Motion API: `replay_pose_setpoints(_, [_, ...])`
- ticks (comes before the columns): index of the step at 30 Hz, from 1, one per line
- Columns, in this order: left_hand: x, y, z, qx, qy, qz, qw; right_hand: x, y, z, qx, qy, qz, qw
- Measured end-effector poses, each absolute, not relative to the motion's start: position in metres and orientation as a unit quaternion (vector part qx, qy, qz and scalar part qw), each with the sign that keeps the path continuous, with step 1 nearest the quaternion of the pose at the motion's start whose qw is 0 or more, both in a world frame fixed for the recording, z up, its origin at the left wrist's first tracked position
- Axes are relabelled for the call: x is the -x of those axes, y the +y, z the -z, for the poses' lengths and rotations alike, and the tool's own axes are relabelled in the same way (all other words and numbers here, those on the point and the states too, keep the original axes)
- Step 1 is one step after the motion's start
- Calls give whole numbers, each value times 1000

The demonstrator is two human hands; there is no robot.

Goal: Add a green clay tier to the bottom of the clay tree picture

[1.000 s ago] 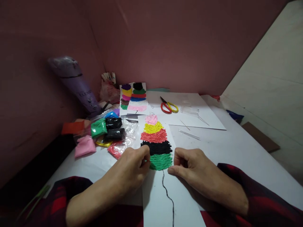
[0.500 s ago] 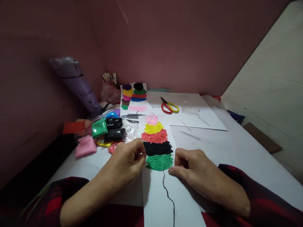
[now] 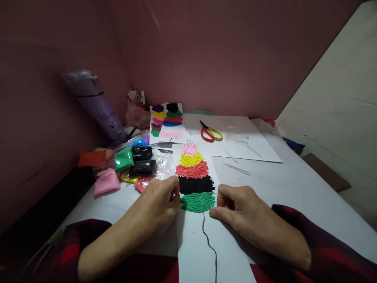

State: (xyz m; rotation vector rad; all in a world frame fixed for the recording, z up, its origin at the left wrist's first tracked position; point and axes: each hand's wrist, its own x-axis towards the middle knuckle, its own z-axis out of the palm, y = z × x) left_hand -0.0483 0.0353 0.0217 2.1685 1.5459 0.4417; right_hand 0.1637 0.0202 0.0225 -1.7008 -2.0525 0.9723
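A white sheet (image 3: 206, 251) lies in front of me with a clay picture (image 3: 195, 177) in stacked bands: pink, yellow, red, black, green, and a black line running down from it. My left hand (image 3: 157, 204) rests at the left edge of the green band with its fingers curled tight; what they pinch is too small to make out. At the right edge of the green band my right hand (image 3: 238, 206) presses on the paper, fingers curled under and thumb stretched along the sheet.
Bags of coloured clay (image 3: 129, 163) lie at the left. A second clay picture (image 3: 166, 120) and red-and-yellow scissors (image 3: 210, 133) sit further back on white paper. A thin clear stick (image 3: 236, 168) lies right of the picture. A purple tube (image 3: 97, 106) leans on the wall.
My left hand has drawn back to the left, off the green band to its left edge. The right hand has stayed in place.
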Motion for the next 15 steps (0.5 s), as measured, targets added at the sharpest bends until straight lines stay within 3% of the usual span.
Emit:
replay_pose_setpoints(9, [43, 37, -24, -767, 506, -268, 291, -164, 20, -23, 587, -717, -341, 161])
replay_pose_setpoints(15, [33, 39, -12, -772, 489, -265, 308, -163, 20, -27, 594, -714, -338, 152])
